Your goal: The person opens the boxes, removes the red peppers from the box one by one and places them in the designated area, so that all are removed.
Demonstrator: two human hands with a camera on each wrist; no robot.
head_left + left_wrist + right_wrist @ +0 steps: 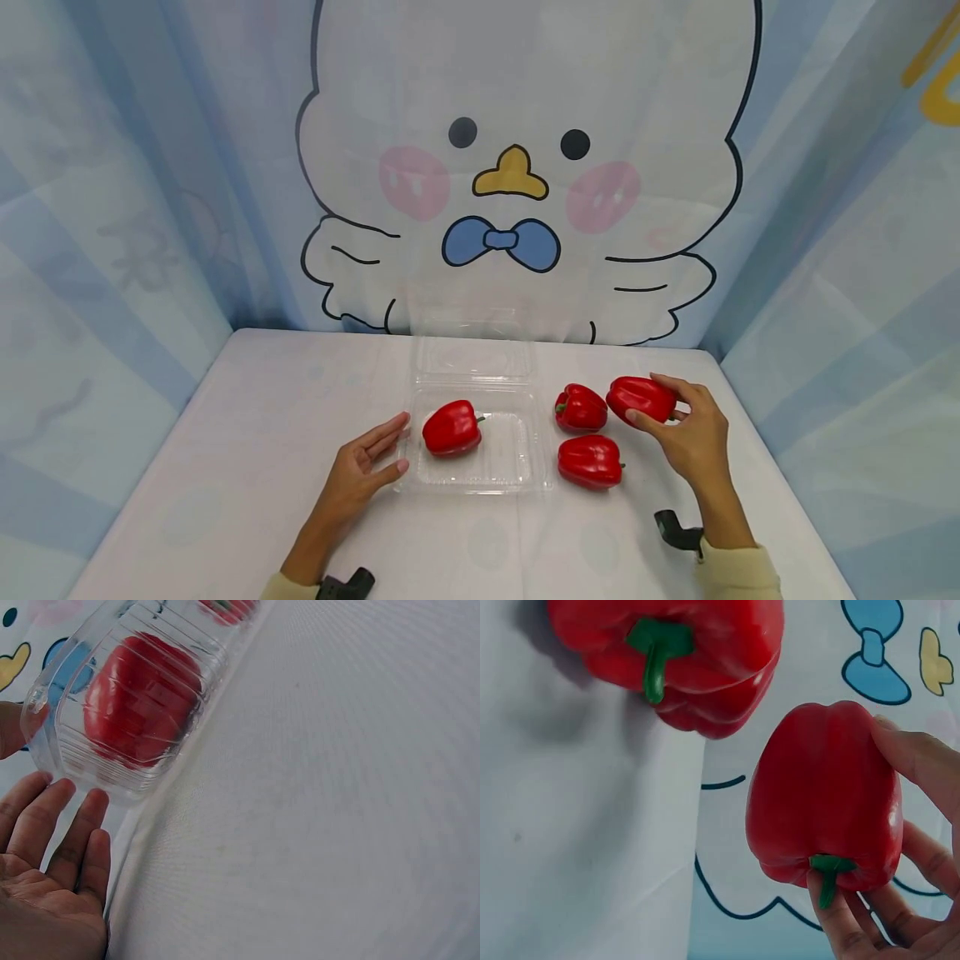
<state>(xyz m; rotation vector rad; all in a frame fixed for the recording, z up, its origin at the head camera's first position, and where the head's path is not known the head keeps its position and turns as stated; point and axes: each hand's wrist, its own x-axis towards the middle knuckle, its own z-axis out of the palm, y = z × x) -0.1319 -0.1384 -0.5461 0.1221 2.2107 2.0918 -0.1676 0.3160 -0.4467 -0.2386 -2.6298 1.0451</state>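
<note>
My right hand (pixel 693 429) grips a red bell pepper (pixel 642 400) between thumb and fingers. In the right wrist view its green stem (pixel 829 879) points down. Two more red bell peppers (pixel 581 408) (pixel 590 462) lie close by on the table, left of that hand. A clear plastic clamshell box (pixel 517 482) stands open with its lid (pixel 474 354) folded back. One red bell pepper (pixel 452 429) lies on its side in the left part of its tray. My left hand (pixel 367 467) rests at the tray's left edge, thumb and fingers spread, fingertips right at the rim.
A white cloth covers the table (pixel 225 467). Behind it hangs a curtain (pixel 517 75) printed with a cartoon bird, and more blue and white cloth (pixel 97 250) closes in both sides. Black camera mounts (pixel 678 531) sit on the wrists.
</note>
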